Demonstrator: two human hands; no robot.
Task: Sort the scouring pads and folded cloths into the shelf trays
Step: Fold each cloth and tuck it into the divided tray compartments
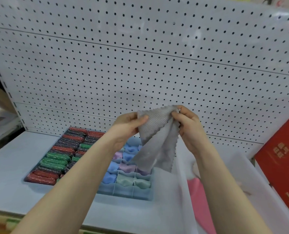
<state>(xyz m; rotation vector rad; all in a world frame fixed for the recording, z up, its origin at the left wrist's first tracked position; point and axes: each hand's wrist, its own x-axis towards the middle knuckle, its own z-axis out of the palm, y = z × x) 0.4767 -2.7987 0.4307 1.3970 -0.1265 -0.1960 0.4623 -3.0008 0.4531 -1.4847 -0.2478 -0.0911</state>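
Both hands, left and right, pinch a ribbed grey cloth with zigzag-cut edges.

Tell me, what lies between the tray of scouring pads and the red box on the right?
In the head view, the divided cloth tray, then both hands holding a grey cloth and a translucent bag.

One head-worn view, wide-angle, looking forward and slightly down from close over the shelf, pegboard filling the upper frame, both forearms reaching in from the bottom edge, trays near at centre-left, red box cut by the right edge
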